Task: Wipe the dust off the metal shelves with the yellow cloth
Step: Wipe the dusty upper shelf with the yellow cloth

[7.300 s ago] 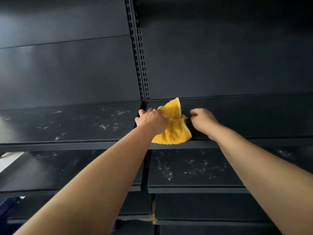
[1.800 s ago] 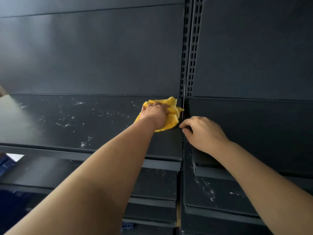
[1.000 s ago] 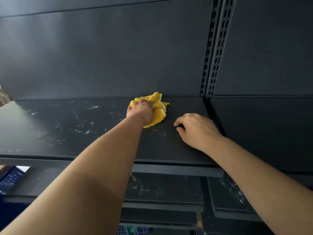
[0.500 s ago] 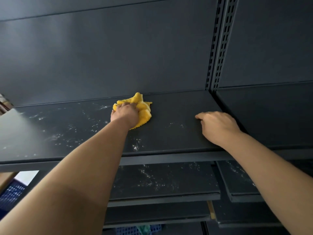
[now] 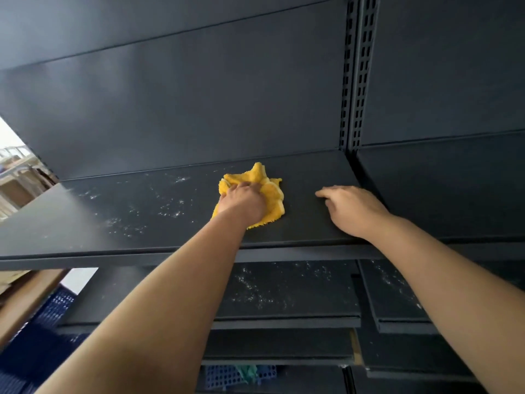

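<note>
The yellow cloth [image 5: 270, 191] lies bunched on the top dark metal shelf [image 5: 119, 228], a little left of the slotted upright. My left hand [image 5: 241, 203] presses down on the cloth and grips it. White dust specks cover the shelf to the left of the cloth; the strip to its right looks clean. My right hand [image 5: 352, 209] rests palm down on that same shelf near its right end, fingers slightly apart, holding nothing.
A slotted upright post [image 5: 355, 81] divides this bay from the right-hand shelf [image 5: 443, 189]. Lower shelves [image 5: 284, 291] below carry more dust specks. Blue perforated crates [image 5: 48, 317] and a wooden edge [image 5: 31, 294] sit at the lower left.
My left hand has slid the cloth leftward along the top shelf, away from the upright, over the last second. My right hand has stayed resting on the shelf near its right end.
</note>
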Demonstrator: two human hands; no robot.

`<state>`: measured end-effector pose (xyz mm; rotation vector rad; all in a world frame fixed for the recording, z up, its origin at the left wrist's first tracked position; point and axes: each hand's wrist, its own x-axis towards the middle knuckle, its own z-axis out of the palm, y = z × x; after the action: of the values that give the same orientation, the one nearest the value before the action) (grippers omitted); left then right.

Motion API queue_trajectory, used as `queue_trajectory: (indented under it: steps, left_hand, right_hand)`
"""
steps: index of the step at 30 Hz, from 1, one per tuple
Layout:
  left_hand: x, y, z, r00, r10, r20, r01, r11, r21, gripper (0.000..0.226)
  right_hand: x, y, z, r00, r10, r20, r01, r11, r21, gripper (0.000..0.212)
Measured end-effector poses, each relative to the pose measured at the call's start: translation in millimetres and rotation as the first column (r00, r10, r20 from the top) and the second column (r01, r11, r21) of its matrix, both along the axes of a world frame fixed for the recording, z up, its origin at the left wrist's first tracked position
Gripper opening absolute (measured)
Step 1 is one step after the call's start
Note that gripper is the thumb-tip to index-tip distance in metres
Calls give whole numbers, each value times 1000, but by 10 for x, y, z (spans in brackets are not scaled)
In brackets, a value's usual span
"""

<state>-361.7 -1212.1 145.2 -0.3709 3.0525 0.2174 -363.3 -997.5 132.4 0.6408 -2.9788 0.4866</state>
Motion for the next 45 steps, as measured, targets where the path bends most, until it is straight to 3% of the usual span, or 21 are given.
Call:
queue_trajectory:
  steps: [5, 14, 24, 30, 41, 45]
  left_hand:
    - [87, 351, -36, 997, -75, -4, 75, 997, 10, 51]
    - [409, 436, -59, 986, -141, -86, 146, 988, 53, 44]
    - [635, -265, -56, 996, 15, -93, -8, 997, 74, 46]
    - [747, -865, -72, 989, 60, -138, -64, 998, -28, 44]
    - [816, -1686, 6, 987, 98, -130, -107, 992, -64, 45]
    - [778, -1617, 123, 963, 177, -204, -167, 984, 66, 24]
  right_hand:
    - [212, 125, 12, 997, 32, -75, -42, 990, -136, 49]
    - [375, 40, 41, 997, 8, -70, -6, 1000, 28, 33]
    - [482, -560, 92, 993, 29, -117, -23, 998, 51, 43]
    - [600, -1181, 78, 994, 75, -81, -70, 995, 66, 44]
    - [682, -1872, 24, 989, 76, -124, -72, 997, 36, 43]
    - [699, -1837, 8, 989, 66, -129, -64, 998, 16, 45]
